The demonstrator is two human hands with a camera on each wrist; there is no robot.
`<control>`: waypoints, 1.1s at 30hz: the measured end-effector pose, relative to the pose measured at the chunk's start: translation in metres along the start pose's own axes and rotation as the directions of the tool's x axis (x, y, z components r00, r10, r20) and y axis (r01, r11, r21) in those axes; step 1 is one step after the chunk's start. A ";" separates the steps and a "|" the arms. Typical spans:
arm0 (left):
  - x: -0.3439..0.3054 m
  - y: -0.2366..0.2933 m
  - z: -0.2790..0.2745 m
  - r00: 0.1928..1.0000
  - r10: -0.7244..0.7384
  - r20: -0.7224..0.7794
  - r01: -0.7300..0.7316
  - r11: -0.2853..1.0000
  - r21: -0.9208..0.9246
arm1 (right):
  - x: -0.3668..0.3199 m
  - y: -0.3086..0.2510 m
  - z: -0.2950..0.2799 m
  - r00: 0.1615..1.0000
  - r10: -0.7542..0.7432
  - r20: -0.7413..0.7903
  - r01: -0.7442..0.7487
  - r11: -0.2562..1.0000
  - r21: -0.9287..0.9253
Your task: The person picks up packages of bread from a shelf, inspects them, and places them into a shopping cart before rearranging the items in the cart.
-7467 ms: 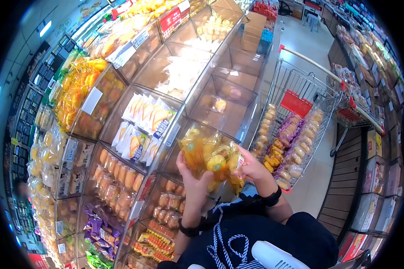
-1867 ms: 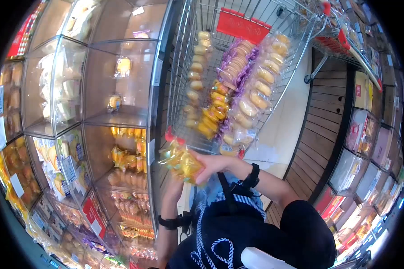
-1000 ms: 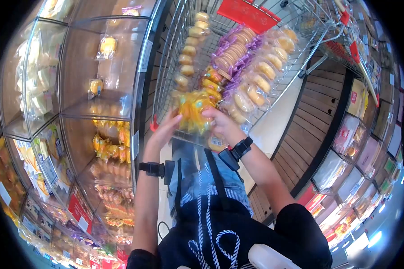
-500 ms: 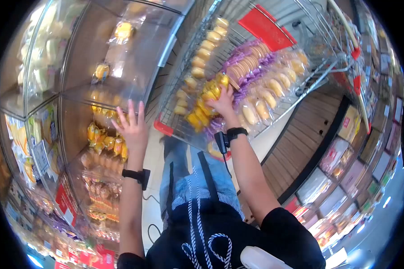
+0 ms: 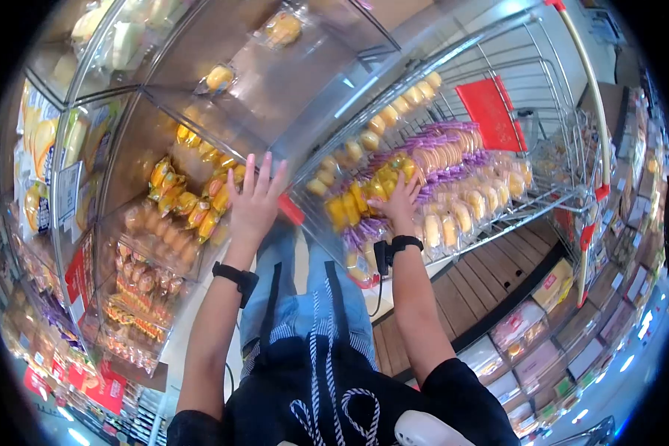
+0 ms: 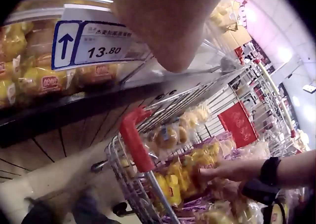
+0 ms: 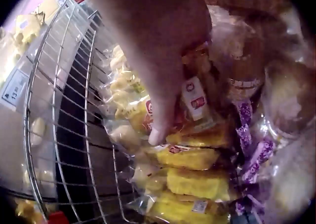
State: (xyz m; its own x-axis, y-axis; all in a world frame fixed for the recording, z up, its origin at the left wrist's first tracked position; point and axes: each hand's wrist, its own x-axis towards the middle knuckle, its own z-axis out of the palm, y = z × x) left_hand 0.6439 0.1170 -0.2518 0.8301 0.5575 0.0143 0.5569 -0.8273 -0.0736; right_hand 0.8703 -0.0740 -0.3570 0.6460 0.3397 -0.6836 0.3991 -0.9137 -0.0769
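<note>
While the fingers of the person's right hand [image 5: 400, 204] lie somewhat apart on the glossy yellow plastic-wrapped packets [image 5: 353, 204], pinching nothing that can be made out, the fingers of the left hand [image 5: 254, 204] are straight and spread. Those packets lie in the silver wire shopping cart [image 7: 27, 110], toward its near end, with the right hand on top of them. The left hand is outside the cart, just beside its red plastic corner piece [image 5: 291, 209], raised near the edge of the shelf; whether its fingertips touch that edge cannot be told.

Next to the yellow packets in the cart are stacked round biscuits in clear and purple wrapping [image 5: 442, 154]. Beyond these, along the cart's right side, lie pale oval buns in clear bags [image 5: 464, 213], and a row of small round golden buns [image 5: 383, 123] runs along its left side. A flat red plastic panel [image 5: 490, 111] stands at the cart's far end.

To the left of the cart, the shelf's clear-walled bins hold yellow wrapped packets [image 5: 172, 197] and, nearer the person, brown rolls in clear wrapping [image 5: 163, 230]. Two single wrapped golden cakes [image 5: 219, 78] sit apart in the bin farther on. A white price label with a blue arrow [image 6: 101, 44], reading 13.80, is fixed to the shelf edge beside the cart. Right of the cart is a brown slatted wooden surface [image 5: 461, 293].
</note>
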 end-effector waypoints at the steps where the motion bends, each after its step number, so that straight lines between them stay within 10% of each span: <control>1: 0.000 0.000 0.000 1.000 -0.005 0.005 0.005 1.000 -0.007 | 0.001 -0.002 0.001 1.000 0.006 0.005 -0.006 1.000 -0.029; 13: -0.002 -0.004 0.002 0.999 -0.036 -0.025 0.033 0.992 -0.125 | 0.012 -0.006 0.016 0.998 -0.047 0.044 0.060 0.920 -0.386; 20: -0.002 -0.007 -0.002 1.000 -0.028 -0.014 0.026 0.995 -0.096 | 0.049 0.038 0.087 0.890 -0.242 -0.387 0.061 0.903 -0.425; 27: -0.011 -0.009 -0.007 0.996 -0.037 -0.083 0.017 0.973 -0.228 | -0.003 -0.007 0.024 0.996 0.059 0.060 -0.027 0.900 -0.436; 33: -0.026 -0.014 -0.019 0.969 -0.036 -0.243 -0.064 0.917 -0.394 | -0.020 -0.002 0.048 0.988 -0.126 -0.086 0.097 0.953 -0.288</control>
State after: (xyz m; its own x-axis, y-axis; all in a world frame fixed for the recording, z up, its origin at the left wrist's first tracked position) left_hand 0.6147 0.1130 -0.2322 0.7916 0.5537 0.2584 0.4688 -0.8216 0.3244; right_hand 0.8257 -0.0899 -0.3784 0.6441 0.4704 -0.6032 0.6302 -0.7733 0.0698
